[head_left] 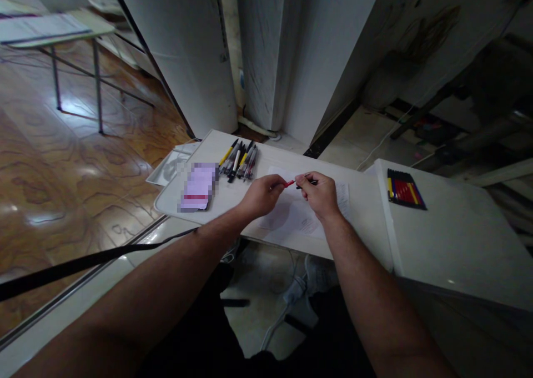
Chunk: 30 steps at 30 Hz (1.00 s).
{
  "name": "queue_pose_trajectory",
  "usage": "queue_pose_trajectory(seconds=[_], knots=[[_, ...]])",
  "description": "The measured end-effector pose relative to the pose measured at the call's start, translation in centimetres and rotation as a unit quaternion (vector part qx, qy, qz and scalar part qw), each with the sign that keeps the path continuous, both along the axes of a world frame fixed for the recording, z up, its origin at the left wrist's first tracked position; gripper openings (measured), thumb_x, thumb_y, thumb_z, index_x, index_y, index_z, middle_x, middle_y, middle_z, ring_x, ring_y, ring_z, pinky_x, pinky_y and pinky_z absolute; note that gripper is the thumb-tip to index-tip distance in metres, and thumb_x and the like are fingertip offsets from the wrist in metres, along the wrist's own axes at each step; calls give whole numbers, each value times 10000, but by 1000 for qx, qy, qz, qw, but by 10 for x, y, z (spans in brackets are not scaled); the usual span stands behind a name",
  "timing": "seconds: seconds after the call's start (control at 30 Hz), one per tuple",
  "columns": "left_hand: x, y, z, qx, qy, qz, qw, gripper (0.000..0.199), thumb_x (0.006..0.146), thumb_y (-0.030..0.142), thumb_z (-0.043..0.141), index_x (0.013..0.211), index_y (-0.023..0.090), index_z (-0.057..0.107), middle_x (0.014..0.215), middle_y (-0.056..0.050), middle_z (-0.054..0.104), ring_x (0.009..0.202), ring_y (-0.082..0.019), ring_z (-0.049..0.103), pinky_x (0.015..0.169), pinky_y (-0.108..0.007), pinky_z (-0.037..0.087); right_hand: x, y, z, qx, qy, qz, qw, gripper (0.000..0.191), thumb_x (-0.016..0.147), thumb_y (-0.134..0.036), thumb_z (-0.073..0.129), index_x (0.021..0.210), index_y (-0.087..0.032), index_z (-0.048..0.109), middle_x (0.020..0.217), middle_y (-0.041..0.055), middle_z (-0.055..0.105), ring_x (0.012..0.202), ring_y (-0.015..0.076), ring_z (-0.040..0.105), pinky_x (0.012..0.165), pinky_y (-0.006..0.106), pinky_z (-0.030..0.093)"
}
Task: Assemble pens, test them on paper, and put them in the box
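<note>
Over the papers, my left hand (264, 193) is closed, its fingertips pinching a slim red pen part (288, 184). My right hand (320, 192) meets it from the other side, fingers closed on a dark, slender pen (298, 187). Both sets of fingertips nearly touch, and I cannot tell whether the red and dark parts are joined. Beneath the hands lie white paper sheets (308, 225) with handwriting and scribbles. A bunch of pens (239, 160), black, white, grey and yellow, lies on the white table (225, 200) beyond my left hand.
A phone (197, 186) with a lit, blurred screen lies at the table's left end. On the adjoining white surface (453, 239) to the right is a flat pack of red, yellow and dark pens (406, 189). White panels (266, 50) rise behind the table. A black strap (95, 258) crosses at left.
</note>
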State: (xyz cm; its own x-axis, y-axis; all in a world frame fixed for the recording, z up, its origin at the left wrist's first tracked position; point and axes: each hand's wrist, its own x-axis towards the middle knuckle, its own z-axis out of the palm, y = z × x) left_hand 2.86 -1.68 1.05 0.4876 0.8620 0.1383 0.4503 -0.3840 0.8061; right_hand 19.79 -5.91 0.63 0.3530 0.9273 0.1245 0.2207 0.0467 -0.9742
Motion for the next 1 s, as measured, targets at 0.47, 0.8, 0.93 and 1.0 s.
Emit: queue_pose_trajectory(seconds=[0.47, 0.8, 0.93, 1.0], knots=[[1, 2, -2, 5, 17, 7, 1000, 208, 840, 319, 549, 893, 176, 691, 781, -42, 701, 682, -165, 595, 623, -274, 422, 3, 3, -1, 15, -29, -16, 999, 266, 772, -468, 672, 713, -209, 659, 554, -29, 566, 493, 111, 476, 480, 231, 362], [1, 4, -4, -4, 2, 21, 1000, 181, 815, 325, 587, 872, 182, 682, 767, -32, 688, 674, -164, 600, 635, -281, 439, 3, 4, -2, -4, 21, 1, 1000, 256, 757, -447, 685, 679, -207, 644, 536, -40, 547, 453, 88, 450, 452, 217, 349], [1, 4, -4, 4, 11, 27, 1000, 176, 812, 327, 594, 868, 186, 683, 761, -30, 684, 669, -167, 598, 632, -287, 432, 2, 4, -2, -6, 31, 7, 999, 268, 757, -462, 681, 684, -207, 639, 571, -35, 572, 457, 82, 449, 448, 211, 348], [1, 4, -3, 2, 14, 30, 999, 171, 809, 326, 595, 863, 188, 681, 770, -30, 687, 668, -167, 599, 631, -287, 432, 1, 4, -2, -11, 38, 6, 999, 275, 750, -469, 686, 687, -206, 637, 586, -32, 585, 461, 81, 453, 444, 207, 348]])
